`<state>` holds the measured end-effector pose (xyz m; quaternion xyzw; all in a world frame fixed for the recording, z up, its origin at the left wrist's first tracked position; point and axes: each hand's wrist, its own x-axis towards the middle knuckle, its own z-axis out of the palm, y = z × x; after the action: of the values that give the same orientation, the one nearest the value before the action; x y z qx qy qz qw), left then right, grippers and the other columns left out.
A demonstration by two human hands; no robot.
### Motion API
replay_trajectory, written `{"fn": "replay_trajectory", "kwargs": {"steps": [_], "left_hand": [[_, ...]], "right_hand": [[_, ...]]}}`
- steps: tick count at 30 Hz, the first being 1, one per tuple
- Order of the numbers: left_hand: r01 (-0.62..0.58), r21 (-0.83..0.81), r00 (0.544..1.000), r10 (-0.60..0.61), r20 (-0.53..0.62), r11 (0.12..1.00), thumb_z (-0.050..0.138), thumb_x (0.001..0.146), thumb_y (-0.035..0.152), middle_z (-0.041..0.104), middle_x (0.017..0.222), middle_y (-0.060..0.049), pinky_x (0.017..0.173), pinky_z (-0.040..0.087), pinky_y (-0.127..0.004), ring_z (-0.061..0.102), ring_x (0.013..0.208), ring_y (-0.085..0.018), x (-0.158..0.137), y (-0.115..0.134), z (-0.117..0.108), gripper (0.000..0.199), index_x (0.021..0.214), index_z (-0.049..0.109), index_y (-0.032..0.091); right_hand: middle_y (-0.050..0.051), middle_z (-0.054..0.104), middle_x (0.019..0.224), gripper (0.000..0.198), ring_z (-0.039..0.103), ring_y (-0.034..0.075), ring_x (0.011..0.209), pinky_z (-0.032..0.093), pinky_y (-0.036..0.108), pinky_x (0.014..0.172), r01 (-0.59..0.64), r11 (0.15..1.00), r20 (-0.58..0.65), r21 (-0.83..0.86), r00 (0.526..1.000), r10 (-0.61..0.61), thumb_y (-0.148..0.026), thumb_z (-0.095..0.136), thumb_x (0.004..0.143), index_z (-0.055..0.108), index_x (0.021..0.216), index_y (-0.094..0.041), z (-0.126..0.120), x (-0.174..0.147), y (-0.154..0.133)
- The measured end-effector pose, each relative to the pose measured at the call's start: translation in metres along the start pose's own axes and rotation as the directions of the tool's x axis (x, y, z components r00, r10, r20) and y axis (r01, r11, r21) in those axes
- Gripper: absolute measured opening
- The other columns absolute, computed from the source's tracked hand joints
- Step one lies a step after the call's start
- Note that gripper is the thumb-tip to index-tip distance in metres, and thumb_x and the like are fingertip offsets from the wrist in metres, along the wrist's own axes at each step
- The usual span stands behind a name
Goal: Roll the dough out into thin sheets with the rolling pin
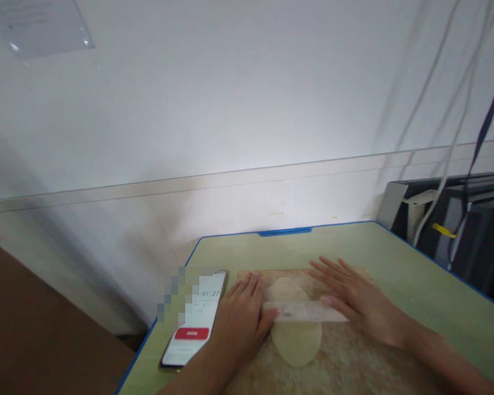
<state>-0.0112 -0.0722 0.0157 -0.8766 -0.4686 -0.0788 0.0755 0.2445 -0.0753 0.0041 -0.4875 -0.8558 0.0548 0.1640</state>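
A flat, pale round of dough (pixel 297 344) lies on a floured wooden board (pixel 333 365). Across its middle rests a whitish rolling pin (pixel 304 311), so dough shows on both the far and near sides. My left hand (pixel 243 310) lies over the pin's left end, its fingers stretched forward and close together, the thumb along the pin. At the other end, my right hand (pixel 356 299) rests on the pin with straight, spread fingers. Both palms press from above rather than wrap round it. The pin's ends are hidden under the hands.
A phone (pixel 200 307) with a running timer lies left of the board on a light green table (pixel 341 238) with blue edging. Behind stands a white wall (pixel 230 109). Dark flat equipment (pixel 486 230) and hanging cables (pixel 463 115) are at the right.
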Motion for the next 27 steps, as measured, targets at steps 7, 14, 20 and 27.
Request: {"fn": "replay_trajectory", "kwargs": {"steps": [7, 14, 20, 27], "left_hand": [[0.021, -0.033, 1.0, -0.021, -0.006, 0.999, 0.048, 0.083, 0.032, 0.054, 0.121, -0.017, 0.096, 0.039, -0.043, 0.048, 0.114, -0.029, -0.001, 0.004, -0.001, 0.044, 0.118, 0.051, 0.005], [-0.005, -0.025, 0.999, 0.006, 0.035, 1.0, 0.049, 0.083, 0.037, 0.054, 0.12, -0.019, 0.093, 0.041, -0.044, 0.051, 0.111, -0.03, -0.009, 0.008, -0.002, 0.049, 0.118, 0.05, 0.003], [0.02, -0.016, 1.0, -0.02, 0.004, 1.0, 0.044, 0.086, 0.032, 0.057, 0.118, -0.015, 0.094, 0.041, -0.038, 0.052, 0.111, -0.026, 0.005, 0.001, -0.001, 0.041, 0.117, 0.052, 0.006], [-0.105, 0.075, 0.989, 0.112, -0.095, 0.992, 0.044, 0.083, 0.052, 0.053, 0.121, -0.021, 0.091, 0.043, -0.043, 0.051, 0.11, -0.031, -0.017, 0.008, 0.006, 0.063, 0.12, 0.048, 0.001]], "right_hand": [[0.005, 0.024, 0.143, 0.056, 0.013, 0.024, 0.131, 0.014, 0.052, 0.105, -0.099, 0.994, 0.138, 0.037, 0.986, 0.093, -0.051, 0.02, 0.09, 0.027, 0.137, -0.022, -0.004, -0.002, -0.006], [0.001, 0.022, 0.144, 0.051, 0.012, 0.022, 0.132, 0.012, 0.051, 0.106, -0.054, 0.997, 0.114, 0.064, 0.992, 0.046, -0.049, 0.023, 0.091, 0.022, 0.138, -0.028, -0.001, -0.009, -0.006], [0.005, 0.022, 0.143, 0.059, 0.01, 0.024, 0.132, 0.012, 0.051, 0.106, -0.134, 0.986, 0.128, 0.101, 0.984, 0.121, -0.054, 0.021, 0.089, 0.026, 0.137, -0.021, 0.002, 0.008, 0.0], [0.0, 0.018, 0.145, 0.056, 0.012, 0.023, 0.132, 0.009, 0.049, 0.106, -0.084, 0.979, 0.2, 0.185, 0.979, 0.047, -0.052, 0.027, 0.088, 0.022, 0.138, -0.026, -0.006, -0.018, -0.013]]}}
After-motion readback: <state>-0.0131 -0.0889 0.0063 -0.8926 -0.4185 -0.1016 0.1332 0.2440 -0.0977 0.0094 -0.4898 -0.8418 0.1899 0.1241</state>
